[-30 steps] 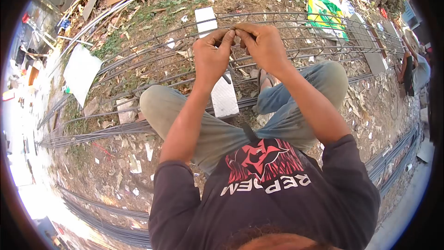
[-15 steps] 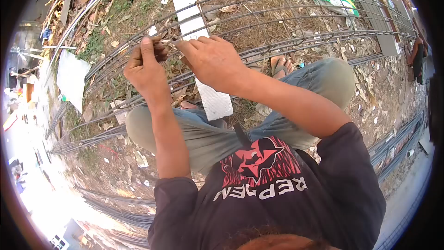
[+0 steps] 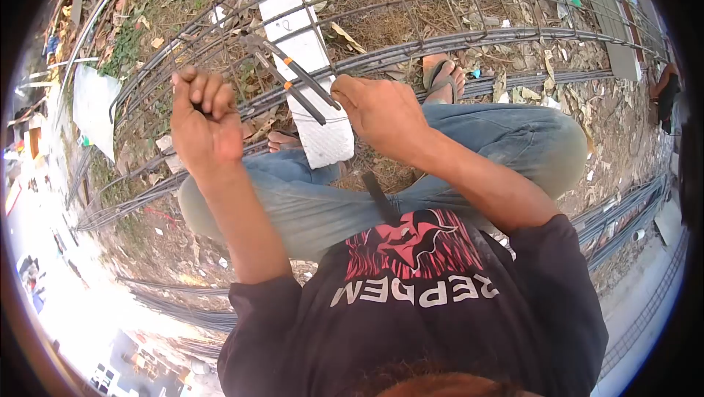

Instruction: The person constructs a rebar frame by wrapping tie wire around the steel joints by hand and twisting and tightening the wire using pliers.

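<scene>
Pliers point(image 3: 290, 78) with orange and black handles lie across the steel bar cage point(image 3: 484, 32), over a white block point(image 3: 326, 140). Their handles are spread, with the ends toward my right hand point(image 3: 385, 109). That hand is closed in a pinch beside the handle ends and the near bars; what its fingertips hold is too small to tell. To the left of the pliers my left hand point(image 3: 207, 122) is raised over the cage, palm turned up, fingers curled and thumb near the index finger. Anything between them cannot be made out.
Crossed legs in jeans point(image 3: 506, 140) and sandalled feet point(image 3: 444, 80) are close below the cage. More bars point(image 3: 169, 323) lie on the littered ground. A pale sheet point(image 3: 95, 107) is at the left, a grey board point(image 3: 616, 37) at the right. Part of another person point(image 3: 666, 96) shows at the right edge.
The view has shifted, and both hands have moved left from where they met a second ago, then farther apart. The pliers on the cage have come into full view.
</scene>
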`<state>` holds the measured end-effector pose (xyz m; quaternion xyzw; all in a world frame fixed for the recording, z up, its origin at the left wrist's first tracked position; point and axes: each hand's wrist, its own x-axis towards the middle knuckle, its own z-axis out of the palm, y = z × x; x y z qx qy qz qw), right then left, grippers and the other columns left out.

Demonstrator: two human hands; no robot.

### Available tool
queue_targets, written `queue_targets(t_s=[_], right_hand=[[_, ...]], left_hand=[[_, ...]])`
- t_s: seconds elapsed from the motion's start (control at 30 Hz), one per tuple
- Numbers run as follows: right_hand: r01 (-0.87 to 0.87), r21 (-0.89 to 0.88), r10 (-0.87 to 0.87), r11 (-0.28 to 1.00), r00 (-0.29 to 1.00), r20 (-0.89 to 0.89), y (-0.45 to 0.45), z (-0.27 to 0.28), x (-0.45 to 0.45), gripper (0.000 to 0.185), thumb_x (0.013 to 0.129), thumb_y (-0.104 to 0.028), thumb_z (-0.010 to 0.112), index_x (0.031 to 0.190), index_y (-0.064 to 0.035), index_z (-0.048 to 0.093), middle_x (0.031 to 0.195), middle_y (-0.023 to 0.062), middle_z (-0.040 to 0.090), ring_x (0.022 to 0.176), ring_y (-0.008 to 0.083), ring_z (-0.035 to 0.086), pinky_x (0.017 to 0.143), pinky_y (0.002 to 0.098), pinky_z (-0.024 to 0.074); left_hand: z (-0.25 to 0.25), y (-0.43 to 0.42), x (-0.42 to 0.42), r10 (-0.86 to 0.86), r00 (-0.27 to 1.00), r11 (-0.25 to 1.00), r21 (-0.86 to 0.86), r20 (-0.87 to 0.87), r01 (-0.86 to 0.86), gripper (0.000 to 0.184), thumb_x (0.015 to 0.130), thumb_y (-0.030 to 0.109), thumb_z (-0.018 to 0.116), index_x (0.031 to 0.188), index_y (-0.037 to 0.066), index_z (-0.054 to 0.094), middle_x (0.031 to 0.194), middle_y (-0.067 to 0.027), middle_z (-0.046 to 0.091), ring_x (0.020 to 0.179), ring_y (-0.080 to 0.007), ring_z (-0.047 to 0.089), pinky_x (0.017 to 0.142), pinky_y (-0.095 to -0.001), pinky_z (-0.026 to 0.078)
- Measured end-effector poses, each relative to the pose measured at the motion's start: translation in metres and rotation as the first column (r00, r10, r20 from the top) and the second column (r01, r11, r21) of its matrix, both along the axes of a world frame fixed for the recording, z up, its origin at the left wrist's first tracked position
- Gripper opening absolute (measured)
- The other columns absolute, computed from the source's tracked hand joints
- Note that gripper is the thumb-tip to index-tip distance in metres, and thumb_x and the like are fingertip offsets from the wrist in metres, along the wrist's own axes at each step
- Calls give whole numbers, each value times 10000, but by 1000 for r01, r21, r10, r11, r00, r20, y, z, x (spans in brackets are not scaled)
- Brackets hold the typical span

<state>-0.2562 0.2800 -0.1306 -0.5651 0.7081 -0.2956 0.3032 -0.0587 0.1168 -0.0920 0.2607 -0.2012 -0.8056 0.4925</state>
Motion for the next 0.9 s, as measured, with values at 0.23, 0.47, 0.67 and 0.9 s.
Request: queue_targets(t_s=[0.23,0.47,0.67,0.9], right_hand=[[-81,-189,164,979,862,479,42,54,15,271,1057,-238,539,1055,-7,679,793,230,662,748,449,655,672,477,504],[-17,-116,25,993,997,69,62,49,-25,362,996,-313,643,1181,-5,689,893,211,738,759,409,701,733,497,543],[144,-341,-141,929,989,32,15,121,-80,387,980,-267,658,1305,-58,669,858,196,731,733,351,693,736,445,549],[-82,-426,-248,901,709,-660,-28,121,-153,234,984,-217,614,1145,-140,767,792,171,723,724,390,687,707,483,551]], left_hand=[[21,-38,-28,43,993,998,-46,-111,-48,250,1127,212,471,993,7,522,719,14,356,585,-84,271,449,-246,230],[13,13,-103,-18,995,994,-109,-102,7,253,1124,227,488,990,20,543,725,10,402,595,-84,316,482,-244,269],[60,61,-177,-132,988,928,-361,-85,93,257,1122,242,488,1055,21,600,857,-64,620,759,-180,600,678,-329,541],[36,-5,-213,-256,928,890,-308,273,336,317,1128,260,448,1144,4,634,1111,-178,741,1065,-304,729,936,-431,621]])
